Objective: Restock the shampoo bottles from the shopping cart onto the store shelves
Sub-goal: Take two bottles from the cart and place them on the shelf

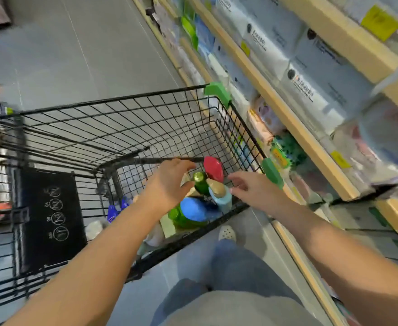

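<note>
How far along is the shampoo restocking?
Nothing shows as shelved yet. Both the left hand and right hand reach open into the shopping cart, holding nothing. The red bottle, green bottle and blue-capped bottle remain there.

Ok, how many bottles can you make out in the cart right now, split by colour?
Red plastic bottle: 1
Dark green bottle with round cap: 1
Light blue bottle with tan pump top: 1
Bright blue-capped bottle: 1
Green bottle lying underneath: 1
Total: 5 clearly visible; others hidden.
</note>
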The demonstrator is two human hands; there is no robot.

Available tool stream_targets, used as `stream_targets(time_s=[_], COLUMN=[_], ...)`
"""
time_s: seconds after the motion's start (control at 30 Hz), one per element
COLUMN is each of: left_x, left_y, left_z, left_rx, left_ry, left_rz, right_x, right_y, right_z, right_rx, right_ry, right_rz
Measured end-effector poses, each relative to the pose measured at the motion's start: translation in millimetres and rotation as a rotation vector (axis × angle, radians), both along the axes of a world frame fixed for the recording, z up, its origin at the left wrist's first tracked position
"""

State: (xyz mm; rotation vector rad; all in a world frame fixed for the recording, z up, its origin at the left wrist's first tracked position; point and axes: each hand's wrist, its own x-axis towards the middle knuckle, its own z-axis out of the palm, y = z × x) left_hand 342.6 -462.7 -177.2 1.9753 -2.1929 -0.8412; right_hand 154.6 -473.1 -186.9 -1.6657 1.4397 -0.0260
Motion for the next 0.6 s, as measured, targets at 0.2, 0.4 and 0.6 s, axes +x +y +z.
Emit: stream_targets(time_s=[0.2,0.4,0.6], left_x=[-11,-20,-25], left_y=[-42,-79,-99], left_z=[-35,-78,-120], left_rx=[0.063,0.093,0.201], left_ry=[-0.127,-0.167,-0.222], left_rz=[-0.108,-0.313,-0.51], right_x=[6,17,36], right_y=[-33,-46,-42], right_z=[-36,-74,-107], right_rx=[0.106,0.185,0.315], right_ry=[0.101,0.22,0.299], right_rz=[0.032,0.068,0.1])
